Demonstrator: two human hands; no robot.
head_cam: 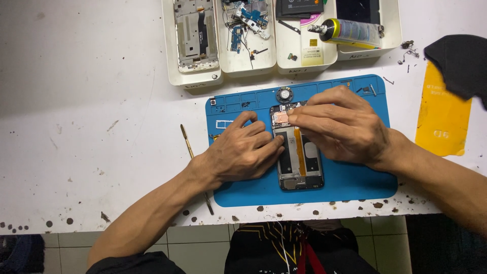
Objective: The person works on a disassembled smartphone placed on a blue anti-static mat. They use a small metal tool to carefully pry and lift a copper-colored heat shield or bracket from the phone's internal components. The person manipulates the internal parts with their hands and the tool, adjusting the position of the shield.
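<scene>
The opened phone [299, 160] lies back-side up on the blue work mat [350, 185], slightly right of the mat's centre. Its long axis runs from the near edge of the mat toward the far edge, camera end farthest from the person. An orange flex strip [300, 158] runs lengthwise down its middle.

Left of the phone, off the mat's near-left corner, a slim metal pry tool [188, 147] lies on the white table [86, 101]; the left forearm crosses and hides its middle part.

The left hand [243, 149] rests on the mat just left of the phone, fingers loosely curled, fingertips touching the phone's left edge and steadying it; it grips nothing.

The right hand [337, 124] covers the phone's upper right side. Its thumb and forefinger are pinched together on a small copper-coloured plate [280, 120] at the phone's far end.

Just beyond the phone, a small round speaker part [284, 94] sits in the mat's far tray strip.

Farther from the phone, a row of white trays [195, 76] holds a phone frame, small boards and a glue tube [347, 31]. Far right of the phone lies a yellow plastic sheet [441, 122], partly under a black cloth [459, 63].
</scene>
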